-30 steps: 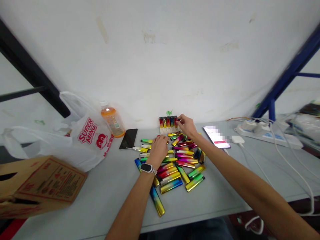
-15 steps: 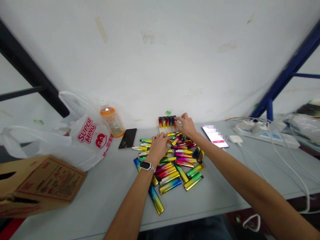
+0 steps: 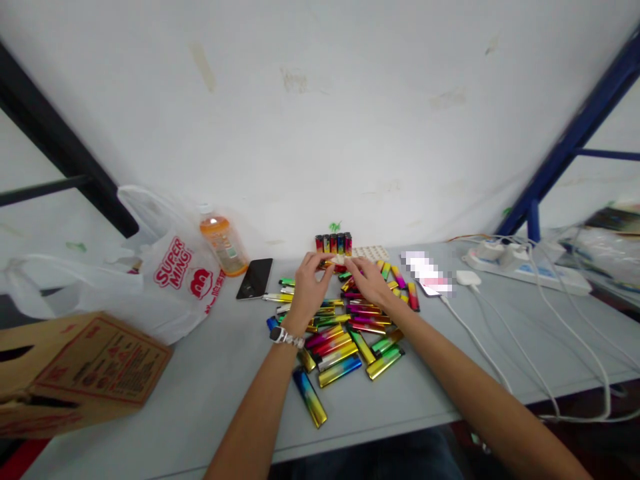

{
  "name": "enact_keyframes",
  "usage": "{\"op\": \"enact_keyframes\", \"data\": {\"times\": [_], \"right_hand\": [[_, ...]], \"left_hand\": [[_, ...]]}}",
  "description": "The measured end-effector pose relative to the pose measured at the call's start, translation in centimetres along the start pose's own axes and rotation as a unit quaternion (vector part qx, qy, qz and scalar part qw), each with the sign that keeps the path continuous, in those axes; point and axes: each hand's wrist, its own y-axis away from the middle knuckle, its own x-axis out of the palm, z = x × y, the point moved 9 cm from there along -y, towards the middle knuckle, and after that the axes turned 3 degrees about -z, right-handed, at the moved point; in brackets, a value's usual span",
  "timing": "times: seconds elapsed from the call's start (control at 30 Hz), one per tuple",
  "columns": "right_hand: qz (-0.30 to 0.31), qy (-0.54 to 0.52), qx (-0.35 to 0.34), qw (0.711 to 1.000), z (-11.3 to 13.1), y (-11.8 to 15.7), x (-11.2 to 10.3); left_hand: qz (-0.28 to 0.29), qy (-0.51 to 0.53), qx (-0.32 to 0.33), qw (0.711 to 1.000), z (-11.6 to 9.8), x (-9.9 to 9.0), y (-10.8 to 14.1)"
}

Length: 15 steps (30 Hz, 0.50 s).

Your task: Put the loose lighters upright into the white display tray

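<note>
Between my fingertips lies a lighter, reddish and gold and partly covered. My left hand, with a watch at the wrist, pinches its left end. My right hand closes on its right end. Just behind, several lighters stand upright in a row; their lower parts are hidden by my hands. A white sheet or tray with rows of small holes sits to the right of them. Under and in front of my hands, many shiny lighters lie loose, among them a blue and gold lighter.
To the left are a dark phone, an orange bottle, a white plastic bag and a cardboard box. On the right lie a lit phone, a white charger, cables and a power strip.
My right hand has drawn back from the upright row, toward my left hand. Both hands now meet on one lighter. The holed white piece and lighters at right are uncovered.
</note>
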Motion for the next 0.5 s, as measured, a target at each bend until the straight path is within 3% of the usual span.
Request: {"op": "enact_keyframes", "data": {"times": [0.1, 0.23, 0.4, 0.5], "right_hand": [[0.048, -0.152, 0.039, 0.986, 0.5, 0.7, 0.8], [-0.001, -0.293, 0.068, 0.954, 0.5, 0.9, 0.1], [-0.064, -0.323, 0.056, 0.942, 0.3, 1.1, 0.0], [-0.058, -0.326, 0.063, 0.941, 0.2, 1.3, 0.8]], "left_hand": [[-0.035, 0.098, -0.056, 0.993, 1.2, -0.6, 0.2], [0.011, 0.150, -0.120, 0.981, 2.7, 0.4, 0.8], [0.125, 0.084, -0.127, 0.980, 1.8, 2.7, 1.9], [0.133, 0.051, -0.115, 0.983, 1.2, 3.1, 2.1]]}}
